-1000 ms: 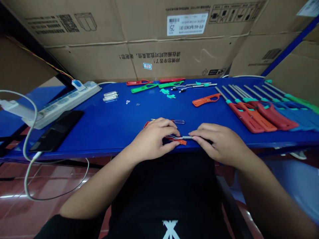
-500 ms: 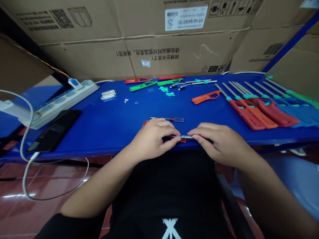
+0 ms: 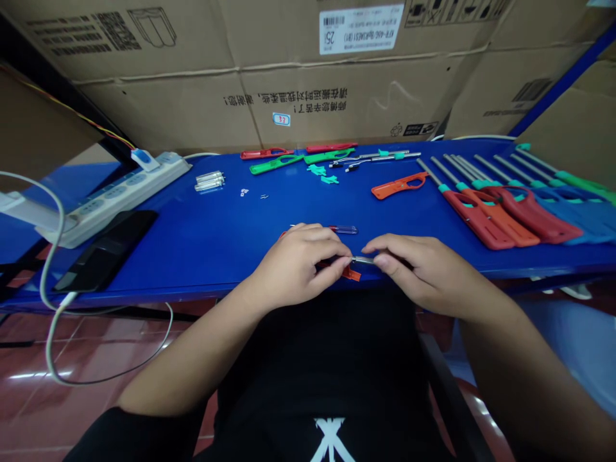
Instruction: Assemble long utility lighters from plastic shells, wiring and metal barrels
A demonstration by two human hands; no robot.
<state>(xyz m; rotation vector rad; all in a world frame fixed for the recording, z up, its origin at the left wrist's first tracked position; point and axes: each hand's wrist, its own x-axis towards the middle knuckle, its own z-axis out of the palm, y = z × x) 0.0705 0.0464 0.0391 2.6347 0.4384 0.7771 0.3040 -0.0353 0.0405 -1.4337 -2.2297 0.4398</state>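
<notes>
Between my two hands is a thin metal tube [image 3: 364,260] held level above the table's front edge. My left hand [image 3: 305,262] pinches its left end between thumb and fingertips. On its right end my right hand [image 3: 418,269] closes with thumb and index finger. Under my left fingers an orange lighter shell half [image 3: 351,274] shows in part; the rest is hidden by the hand. Just behind the left hand lies a screwdriver [image 3: 345,229] with a clear and red handle, its shaft mostly covered.
Assembled long-neck lighters [image 3: 500,221] lie in a row at right. Loose shell halves [image 3: 276,164], green triggers [image 3: 330,180], wired tubes [image 3: 380,159] and clear fuel tanks [image 3: 210,181] lie farther back. A power strip [image 3: 129,192] and black phone [image 3: 106,250] are at left; cardboard boxes [image 3: 289,64] stand behind.
My left fingertips have shifted slightly right along the tube and now cover more of its left end. More of the orange shell half shows below.
</notes>
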